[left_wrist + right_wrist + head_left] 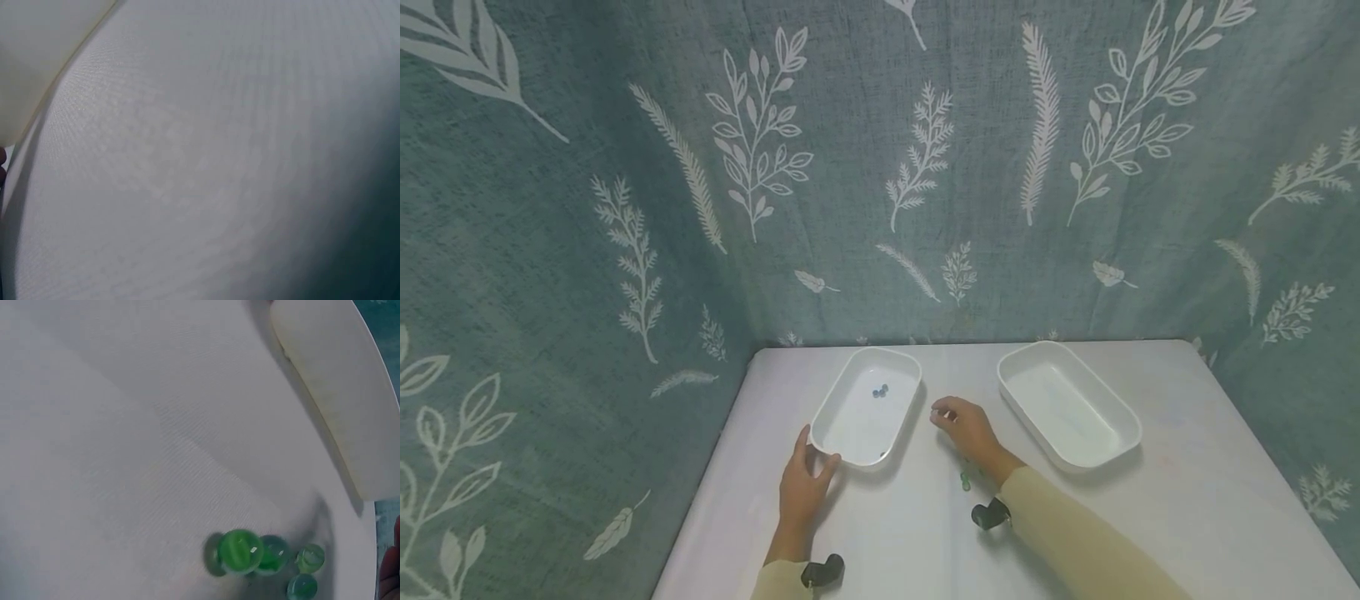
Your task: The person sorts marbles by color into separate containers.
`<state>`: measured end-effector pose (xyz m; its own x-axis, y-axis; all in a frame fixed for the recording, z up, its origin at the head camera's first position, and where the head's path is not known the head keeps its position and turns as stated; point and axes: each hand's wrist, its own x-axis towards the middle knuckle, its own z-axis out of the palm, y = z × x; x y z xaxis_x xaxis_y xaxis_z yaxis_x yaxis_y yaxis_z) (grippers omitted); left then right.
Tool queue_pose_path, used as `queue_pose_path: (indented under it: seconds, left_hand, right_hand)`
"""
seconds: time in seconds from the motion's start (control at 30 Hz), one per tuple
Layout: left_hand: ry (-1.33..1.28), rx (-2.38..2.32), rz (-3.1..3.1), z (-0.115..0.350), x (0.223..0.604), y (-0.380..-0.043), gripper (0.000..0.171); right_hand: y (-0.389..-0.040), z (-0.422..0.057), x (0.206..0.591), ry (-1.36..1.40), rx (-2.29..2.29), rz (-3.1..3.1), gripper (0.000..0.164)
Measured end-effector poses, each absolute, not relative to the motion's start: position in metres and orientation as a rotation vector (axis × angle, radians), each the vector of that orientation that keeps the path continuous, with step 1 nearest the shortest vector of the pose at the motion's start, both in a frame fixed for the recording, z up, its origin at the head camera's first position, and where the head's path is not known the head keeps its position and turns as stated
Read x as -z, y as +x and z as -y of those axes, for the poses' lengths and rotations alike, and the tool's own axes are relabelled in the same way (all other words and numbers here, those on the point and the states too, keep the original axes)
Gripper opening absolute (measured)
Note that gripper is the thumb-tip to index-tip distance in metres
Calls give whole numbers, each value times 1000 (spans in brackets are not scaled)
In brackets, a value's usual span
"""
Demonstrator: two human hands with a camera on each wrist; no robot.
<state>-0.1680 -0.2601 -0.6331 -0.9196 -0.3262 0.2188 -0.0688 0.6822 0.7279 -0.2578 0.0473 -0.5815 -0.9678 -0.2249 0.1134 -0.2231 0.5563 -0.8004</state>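
My left hand (802, 492) holds the near left corner of a white tray (827, 400), fingers along one side and thumb at the front. Only slivers of its fingertips (2, 165) show in the left wrist view. Inside that tray lie several small blue marbles (880, 391). To the right of it, my right hand (966, 427) is over the table, thumb and fingers pinching a small pale marble (934, 412), mostly hidden by the fingertips. Several green glass marbles (240, 551) rest on the cloth beneath the right wrist.
A second white tray (1067, 408) stands slanted on the right, beyond the right forearm. White cloth covers the table (895, 533). A blue-green leaf-patterned curtain (850, 167) hangs behind and along both sides.
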Motion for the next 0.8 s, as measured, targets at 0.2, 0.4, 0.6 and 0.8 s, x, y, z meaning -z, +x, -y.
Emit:
queue_pose_path:
  seconds: [0.2,0.4,0.6,0.8]
  left_hand:
    - [315,1088,2565,261,631,-167,87]
    - [304,1085,2551,262,633,-169,86]
    - [305,1075,2549,262,634,-170,86]
    - [321,1090,2559,262,636,-169,86]
  right_hand:
    - [-265,-39,579,-378,1392,-2765,23]
    - [-274,-33,581,-308,1313,-2774,25]
    - [-281,-27,575,-330,1333,-2759,22]
    - [-286,-19,569,-404,1417,-2740,18]
